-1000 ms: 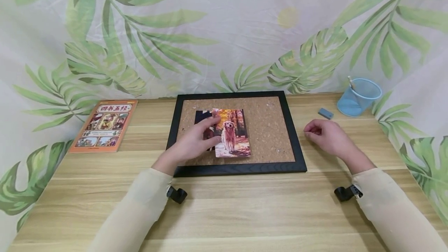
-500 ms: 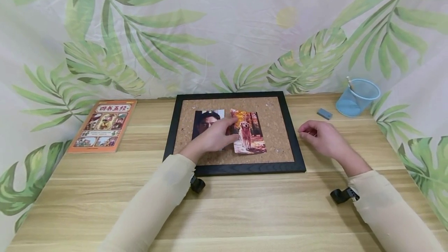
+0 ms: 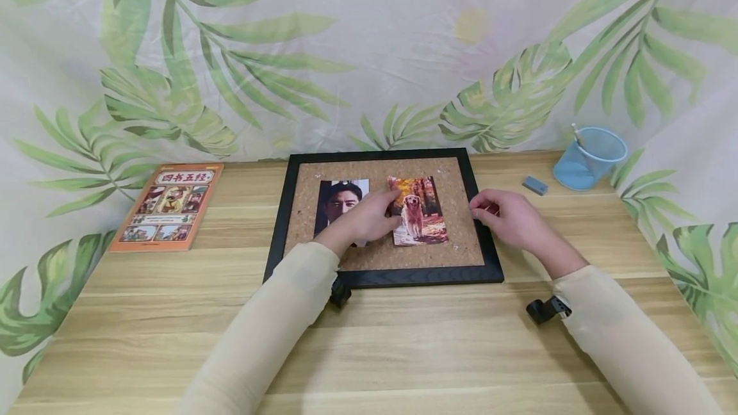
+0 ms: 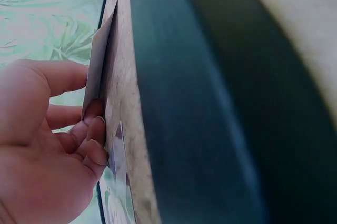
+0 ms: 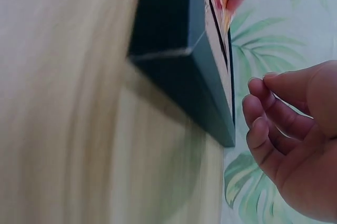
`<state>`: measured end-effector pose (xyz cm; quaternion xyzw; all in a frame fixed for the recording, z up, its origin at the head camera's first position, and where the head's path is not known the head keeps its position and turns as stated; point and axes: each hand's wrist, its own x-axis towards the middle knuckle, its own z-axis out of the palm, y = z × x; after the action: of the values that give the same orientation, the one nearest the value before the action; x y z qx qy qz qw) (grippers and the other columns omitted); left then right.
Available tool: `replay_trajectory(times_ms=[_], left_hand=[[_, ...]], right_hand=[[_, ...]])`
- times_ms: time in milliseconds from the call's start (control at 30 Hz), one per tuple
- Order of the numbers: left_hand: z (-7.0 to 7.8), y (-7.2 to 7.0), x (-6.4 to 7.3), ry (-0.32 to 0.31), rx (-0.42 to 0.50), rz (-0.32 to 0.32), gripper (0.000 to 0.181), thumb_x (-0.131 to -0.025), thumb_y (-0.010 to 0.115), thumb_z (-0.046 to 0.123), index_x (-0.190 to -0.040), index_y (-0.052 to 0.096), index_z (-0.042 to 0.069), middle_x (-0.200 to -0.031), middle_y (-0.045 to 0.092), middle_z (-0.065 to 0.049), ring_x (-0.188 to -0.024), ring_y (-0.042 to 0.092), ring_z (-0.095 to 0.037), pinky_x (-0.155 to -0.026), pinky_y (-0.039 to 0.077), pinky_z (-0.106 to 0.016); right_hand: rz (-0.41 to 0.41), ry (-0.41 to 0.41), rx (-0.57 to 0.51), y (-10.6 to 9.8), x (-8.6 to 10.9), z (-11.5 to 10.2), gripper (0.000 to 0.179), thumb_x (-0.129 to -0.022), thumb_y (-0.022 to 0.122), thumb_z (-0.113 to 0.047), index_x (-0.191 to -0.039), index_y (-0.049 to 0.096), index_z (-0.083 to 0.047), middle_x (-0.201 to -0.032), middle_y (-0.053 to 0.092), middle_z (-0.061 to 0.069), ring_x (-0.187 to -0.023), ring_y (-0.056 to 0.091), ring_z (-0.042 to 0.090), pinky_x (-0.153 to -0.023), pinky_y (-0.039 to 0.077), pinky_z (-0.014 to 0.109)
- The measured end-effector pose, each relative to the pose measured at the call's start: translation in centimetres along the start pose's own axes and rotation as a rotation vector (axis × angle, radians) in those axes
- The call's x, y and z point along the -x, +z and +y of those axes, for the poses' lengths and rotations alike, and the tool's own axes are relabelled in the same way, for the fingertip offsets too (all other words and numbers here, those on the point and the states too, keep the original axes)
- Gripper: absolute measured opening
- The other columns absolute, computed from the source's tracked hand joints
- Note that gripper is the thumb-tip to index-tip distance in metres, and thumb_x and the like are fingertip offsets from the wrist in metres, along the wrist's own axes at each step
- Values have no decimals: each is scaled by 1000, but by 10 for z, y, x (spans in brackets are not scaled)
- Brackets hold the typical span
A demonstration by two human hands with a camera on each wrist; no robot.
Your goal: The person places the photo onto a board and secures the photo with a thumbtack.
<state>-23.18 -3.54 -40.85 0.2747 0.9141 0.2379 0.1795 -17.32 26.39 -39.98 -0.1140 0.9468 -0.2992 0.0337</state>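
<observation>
In the head view my left hand (image 3: 369, 216) pinches the left edge of a dog photo (image 3: 419, 219) over the cork board (image 3: 461, 184). The left wrist view shows the photo (image 4: 98, 63) standing off the cork at a tilt, fingers behind its edge. A portrait photo (image 3: 337, 200) lies flat on the board's left half, partly covered by that hand, with a small pale spot at its top edge. My right hand (image 3: 507, 219) is at the board's right frame, thumb and forefinger tips together. A tiny pale speck shows there in the head view; cannot tell what it is.
A black frame (image 3: 383, 278) edges the board on the wooden table (image 3: 403, 351). An orange book (image 3: 167, 207) lies on the left. At the back right are a blue eraser-like block (image 3: 535, 185) and a blue mesh pen cup (image 3: 588, 162) holding a stick. A leaf-print cloth (image 3: 403, 50) hangs behind.
My left hand has carried the dog photo to the right, uncovering the portrait photo. My right hand has moved left, from the bare table to the board's right frame.
</observation>
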Motion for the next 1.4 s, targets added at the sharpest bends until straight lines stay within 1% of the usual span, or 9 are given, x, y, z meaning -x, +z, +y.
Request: replay_trajectory(times_ms=[233, 433, 633, 767, 1000, 1067, 1233, 1300, 1400], left_hand=[[0, -3, -6, -35, -2, -23, 68, -108, 62, 21, -166, 36, -1, -169, 43, -25, -158, 41, -38, -130, 36, -49], [0, 0, -8, -21, -7, -25, 66, -108, 60, 20, -166, 37, -2, -168, 44, -25, -158, 42, -38, -130, 36, -48], [0, -1, -7, -3, -6, -16, 65, -106, 60, 19, -164, 39, -3, -167, 44, -25, -157, 42, -40, -130, 35, -47], [-1, -1, -8, -10, 12, -26, 67, -106, 60, 21, -165, 38, -3, -170, 40, -25, -159, 38, -40, -132, 32, -48], [-32, 22, -34, 2, 37, 2, 70, -104, 63, 25, -165, 40, 1, -170, 40, -24, -159, 37, -41, -133, 29, -51], [-34, 24, -36, 18, 24, 11, 70, -104, 63, 27, -164, 41, 0, -169, 41, -24, -158, 39, -41, -131, 31, -52], [-24, 16, -26, 19, 3, 9, 69, -103, 62, 25, -163, 43, -2, -167, 44, -26, -156, 42, -42, -129, 36, -52], [-16, 10, -20, 8, 6, -3, 68, -103, 62, 23, -163, 42, -3, -167, 43, -26, -156, 41, -43, -129, 36, -51], [-13, 7, -16, 1, 32, -9, 69, -103, 62, 23, -163, 41, -3, -168, 41, -27, -158, 39, -43, -130, 33, -52]], right_hand=[[-62, 37, -134, 4, -29, -11, 19, -110, 61, -10, -119, 73, 1, -102, 75, 18, -84, 68, 25, -72, 54, 33], [-89, 80, -203, 12, -59, -23, 17, -109, 63, -12, -115, 74, 0, -101, 75, 16, -83, 70, 23, -69, 55, 28], [-124, 79, -291, 25, -89, -36, 18, -110, 60, -8, -117, 72, 4, -104, 75, 20, -83, 71, 22, -71, 60, 31], [-126, 66, -280, 34, -105, -38, 16, -109, 60, -5, -113, 72, 5, -100, 75, 20, -77, 71, 20, -69, 60, 29], [-117, 77, -259, 45, -120, -37, 16, -108, 61, -5, -111, 73, 5, -90, 74, 15, -68, 66, 15, -61, 54, 24], [-123, 81, -244, 46, -123, -37, 16, -108, 60, -5, -111, 73, 5, -89, 72, 13, -68, 64, 13, -60, 52, 23], [-139, 103, -176, 47, -131, -41, 16, -108, 61, -6, -110, 74, 4, -85, 70, 9, -66, 61, 11, -58, 49, 22], [-153, 119, -149, 47, -134, -43, 16, -108, 61, -7, -110, 74, 3, -84, 69, 8, -65, 61, 11, -58, 48, 22], [-181, 160, -130, 46, -138, -48, 17, -108, 61, -8, -111, 74, 3, -84, 67, 7, -66, 61, 11, -59, 47, 22]])
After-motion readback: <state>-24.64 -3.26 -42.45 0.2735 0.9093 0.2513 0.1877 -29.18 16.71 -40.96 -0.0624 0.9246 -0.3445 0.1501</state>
